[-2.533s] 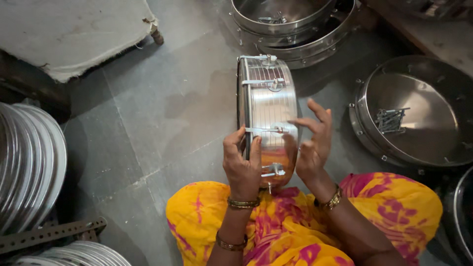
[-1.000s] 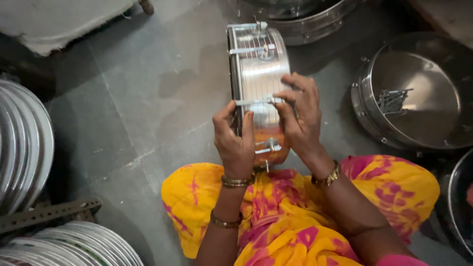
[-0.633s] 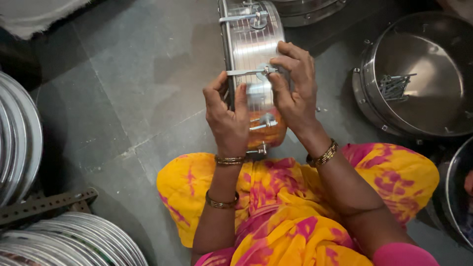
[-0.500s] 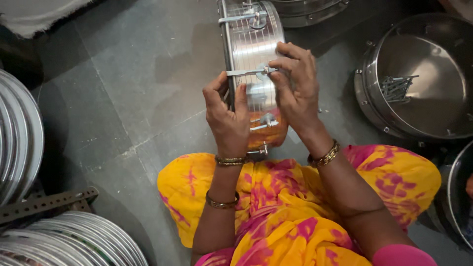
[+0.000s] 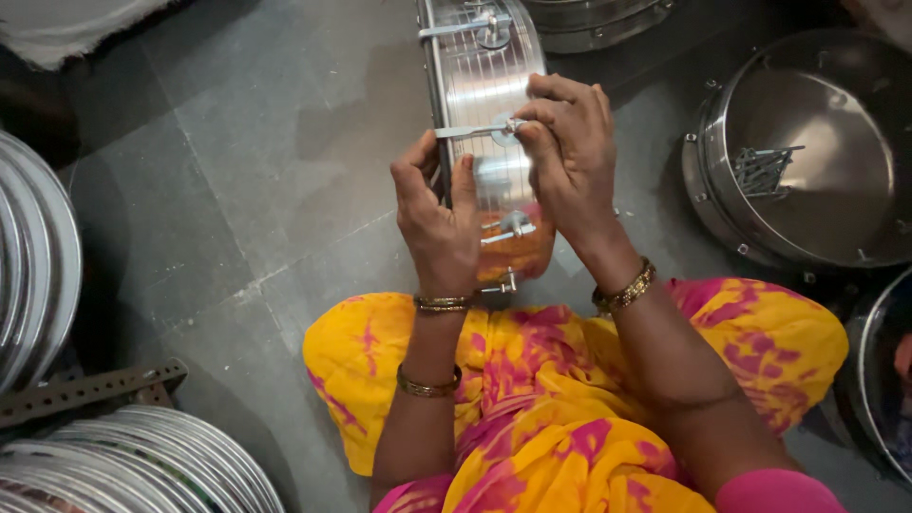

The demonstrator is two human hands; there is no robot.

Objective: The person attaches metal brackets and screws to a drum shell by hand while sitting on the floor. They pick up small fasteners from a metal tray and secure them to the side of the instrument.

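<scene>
A shiny round steel drum shell (image 5: 486, 95) stands on its edge on the grey floor in front of my knees, with metal rod clamps along its side. My left hand (image 5: 437, 223) grips its near left rim, thumb and fingers wrapped over the edge. My right hand (image 5: 568, 157) pinches a small round fitting and thin rod (image 5: 472, 130) on the shell's side. Orange-yellow cloth (image 5: 570, 380) covers my lap below.
An open steel drum shell (image 5: 807, 237) with a bundle of metal rods (image 5: 765, 169) inside lies at the right. Another shell (image 5: 598, 24) sits at the top. Stacked steel rims (image 5: 38, 256) and discs (image 5: 142, 465) stand at the left, by a perforated metal bar (image 5: 90, 389).
The view has shifted downward so the shell sits higher in the frame. My right hand has moved from spread fingers beside the shell to pinching the fitting on its side; my left hand keeps its grip.
</scene>
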